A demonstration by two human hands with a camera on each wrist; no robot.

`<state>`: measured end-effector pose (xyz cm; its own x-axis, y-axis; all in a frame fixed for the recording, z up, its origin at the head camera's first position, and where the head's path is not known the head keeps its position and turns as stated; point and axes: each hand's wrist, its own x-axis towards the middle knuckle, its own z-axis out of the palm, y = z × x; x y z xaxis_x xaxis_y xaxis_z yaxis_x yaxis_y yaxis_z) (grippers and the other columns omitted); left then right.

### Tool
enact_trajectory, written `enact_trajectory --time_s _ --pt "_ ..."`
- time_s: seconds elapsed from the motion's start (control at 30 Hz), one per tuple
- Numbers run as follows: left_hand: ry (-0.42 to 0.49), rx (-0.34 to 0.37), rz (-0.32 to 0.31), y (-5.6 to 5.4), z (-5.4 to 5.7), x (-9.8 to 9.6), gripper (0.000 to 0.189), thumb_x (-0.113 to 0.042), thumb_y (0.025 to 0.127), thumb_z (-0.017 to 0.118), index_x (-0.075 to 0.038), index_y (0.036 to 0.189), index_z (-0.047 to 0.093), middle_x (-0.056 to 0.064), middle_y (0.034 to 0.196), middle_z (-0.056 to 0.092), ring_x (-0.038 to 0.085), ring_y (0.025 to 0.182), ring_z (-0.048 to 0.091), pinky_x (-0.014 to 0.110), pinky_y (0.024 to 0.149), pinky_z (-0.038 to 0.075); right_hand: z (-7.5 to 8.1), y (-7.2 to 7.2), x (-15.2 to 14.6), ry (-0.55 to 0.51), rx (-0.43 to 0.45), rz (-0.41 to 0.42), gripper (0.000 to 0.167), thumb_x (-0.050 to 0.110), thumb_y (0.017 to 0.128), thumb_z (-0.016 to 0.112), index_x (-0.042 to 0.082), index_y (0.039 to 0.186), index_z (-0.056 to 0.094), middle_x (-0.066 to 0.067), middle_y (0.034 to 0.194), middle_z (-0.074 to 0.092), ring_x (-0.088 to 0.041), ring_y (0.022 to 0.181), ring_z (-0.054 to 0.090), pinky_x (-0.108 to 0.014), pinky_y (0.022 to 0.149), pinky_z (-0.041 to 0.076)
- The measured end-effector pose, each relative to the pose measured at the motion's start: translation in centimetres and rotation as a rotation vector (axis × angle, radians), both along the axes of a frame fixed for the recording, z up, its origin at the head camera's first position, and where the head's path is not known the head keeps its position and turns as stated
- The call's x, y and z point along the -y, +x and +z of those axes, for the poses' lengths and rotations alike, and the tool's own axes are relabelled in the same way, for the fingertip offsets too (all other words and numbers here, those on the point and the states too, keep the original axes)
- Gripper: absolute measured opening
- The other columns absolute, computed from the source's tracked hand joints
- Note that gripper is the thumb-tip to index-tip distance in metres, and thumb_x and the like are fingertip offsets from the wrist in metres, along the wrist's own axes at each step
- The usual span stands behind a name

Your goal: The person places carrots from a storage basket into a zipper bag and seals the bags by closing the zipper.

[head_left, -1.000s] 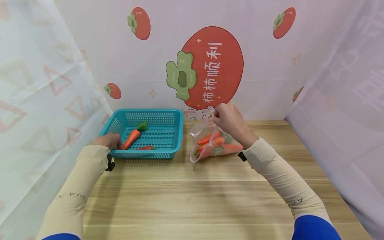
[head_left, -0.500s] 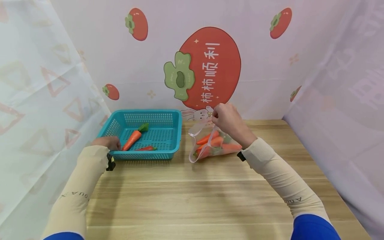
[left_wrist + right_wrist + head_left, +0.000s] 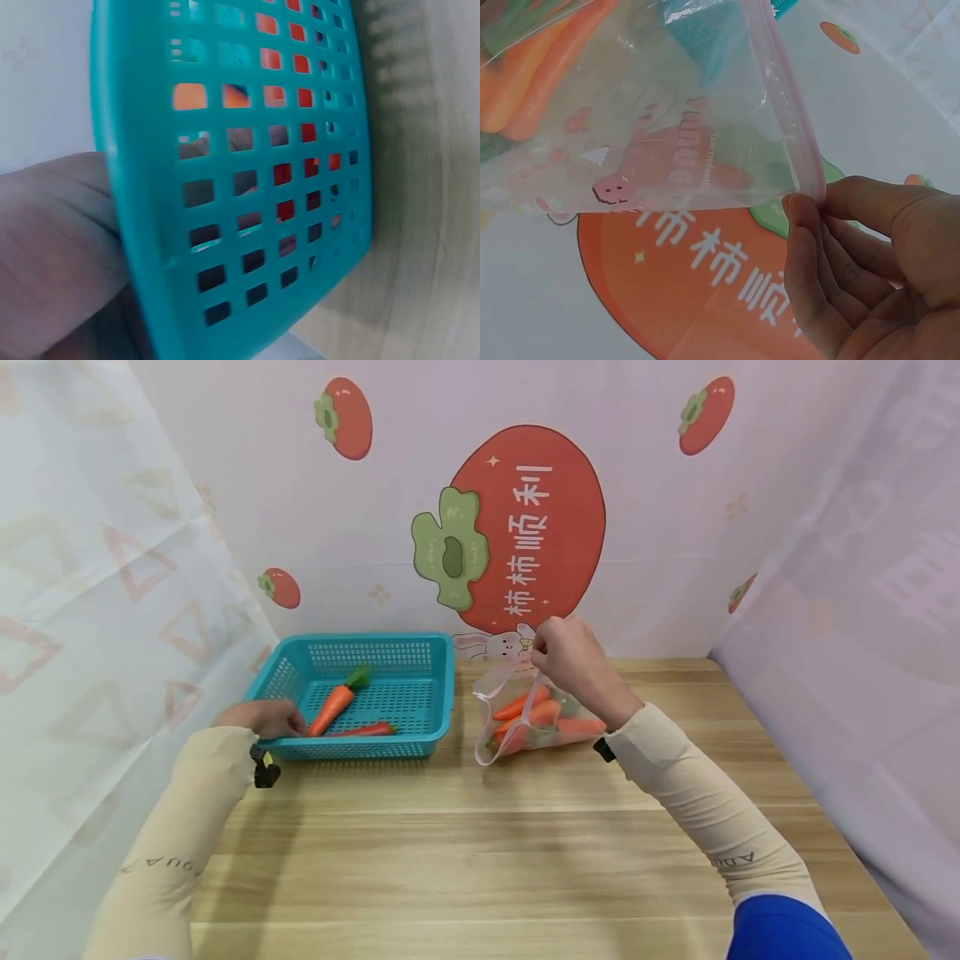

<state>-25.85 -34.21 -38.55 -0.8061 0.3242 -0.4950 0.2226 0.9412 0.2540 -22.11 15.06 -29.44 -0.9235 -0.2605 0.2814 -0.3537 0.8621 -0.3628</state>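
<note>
My left hand (image 3: 272, 718) reaches over the near left corner of a teal plastic basket (image 3: 442, 693), fingers down inside. A red chili pepper (image 3: 369, 729) lies along the near wall, its far end pointing right, and a carrot (image 3: 332, 708) with a green top slants behind it. In the left wrist view the fingers are mostly behind the basket's wall (image 3: 225, 169), close to the red pepper; I cannot tell whether they grip it. My right hand (image 3: 573, 664) pinches the pink-edged top corner of a clear zip bag (image 3: 742, 165), holding it up. Inside are several carrots (image 3: 540, 714).
The basket and bag stand side by side on a wooden table (image 3: 465, 860), near the printed back cloth (image 3: 390, 527). Cloth walls (image 3: 97, 635) rise at left and right. A white zip slider (image 3: 482, 696) sits on the bag's open edge.
The red chili pepper has shifted slightly right and more of it shows. My left wrist has moved a little left and the fingers changed position. The right hand and bag stay in place.
</note>
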Motion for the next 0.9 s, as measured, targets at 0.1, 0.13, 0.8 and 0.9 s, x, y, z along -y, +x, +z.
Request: enact_trajectory --time_s 0.1,0.13,0.8,0.9 --pt "0.056 -0.067 -0.069 0.0 0.4 0.0 0.014 -0.017 0.102 0.069 -0.008 0.100 0.079 0.001 0.090 0.065 0.018 0.085 0.054 0.033 0.073 0.050 0.0 0.1 0.0 0.000 0.000 -0.001 0.016 0.004 0.096 0.067 0.002 0.086 0.080 -0.011 0.081 0.077 -0.023 0.068 0.065 -0.035 0.065 0.057" --pt "0.082 -0.090 -0.078 -0.1 0.4 0.0 0.013 -0.017 0.101 0.071 -0.008 0.097 0.079 -0.001 0.087 0.065 0.017 0.084 0.055 0.033 0.072 0.051 0.0 0.1 0.0 -0.002 0.000 0.001 0.016 0.004 0.096 0.067 0.001 0.087 0.079 -0.011 0.081 0.077 -0.023 0.068 0.065 -0.035 0.064 0.056" --pt "0.288 -0.533 -0.017 2.3 2.9 -0.3 0.013 -0.016 0.095 0.080 -0.004 0.100 0.084 0.006 0.089 0.080 0.015 0.075 0.068 0.028 0.067 0.056 0.3 -0.1 -0.4 -0.004 -0.017 0.013 0.023 -0.001 0.093 0.060 0.003 0.077 0.077 -0.008 0.072 0.071 -0.019 0.061 0.055 -0.031 0.059 0.044" --pt "0.302 -0.561 -0.003 2.7 3.4 -0.6 0.015 -0.017 0.095 0.080 -0.006 0.103 0.084 0.008 0.092 0.081 0.018 0.080 0.068 0.027 0.066 0.054 0.4 -0.2 -0.5 0.002 -0.017 0.007 0.021 0.001 0.095 0.062 0.002 0.081 0.079 -0.011 0.077 0.075 -0.021 0.064 0.059 -0.032 0.060 0.047"
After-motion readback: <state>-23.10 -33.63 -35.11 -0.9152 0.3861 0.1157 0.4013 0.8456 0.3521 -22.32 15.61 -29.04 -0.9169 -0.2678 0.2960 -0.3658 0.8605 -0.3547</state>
